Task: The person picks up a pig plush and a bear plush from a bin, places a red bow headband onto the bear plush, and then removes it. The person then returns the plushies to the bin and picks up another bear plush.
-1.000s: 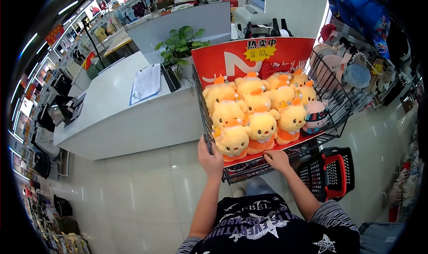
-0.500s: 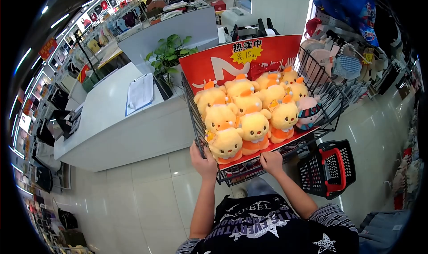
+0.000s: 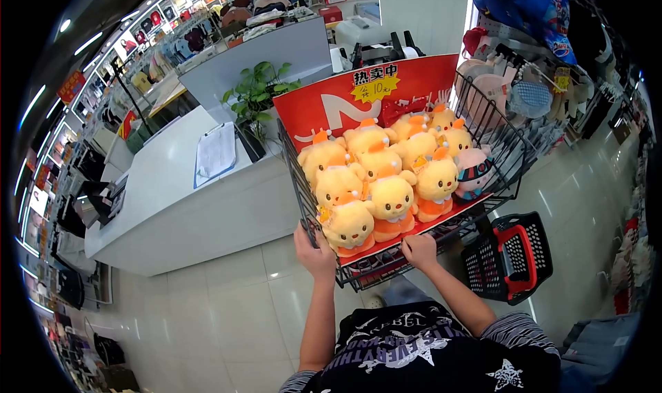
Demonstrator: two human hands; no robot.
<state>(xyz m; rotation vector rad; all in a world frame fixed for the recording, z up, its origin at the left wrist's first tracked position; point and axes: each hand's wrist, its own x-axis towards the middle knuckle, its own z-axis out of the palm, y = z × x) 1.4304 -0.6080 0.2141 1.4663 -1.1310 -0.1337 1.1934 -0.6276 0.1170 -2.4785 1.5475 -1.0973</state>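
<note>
A black wire display basket (image 3: 507,193) stands in front of me, filled with rows of yellow plush toys (image 3: 393,196) in orange clothes. A pink plush toy (image 3: 474,169) sits at its right end. My left hand (image 3: 316,253) is closed around the basket's front left corner, its fingertips partly hidden behind the wires. My right hand (image 3: 419,249) is closed on the front rim, just below the plush toys. Behind the toys rises a red sign board (image 3: 358,103) with a yellow price tag (image 3: 376,88).
A white counter (image 3: 172,179) with a clipboard (image 3: 215,152) and a potted plant (image 3: 255,93) is at the left. A black shopping basket with a red handle (image 3: 517,262) sits on the floor at the right. Hanging goods (image 3: 531,100) line the right side.
The view has shifted slightly, and the counter sits a little lower at its left end. Both hands keep their hold on the wire basket.
</note>
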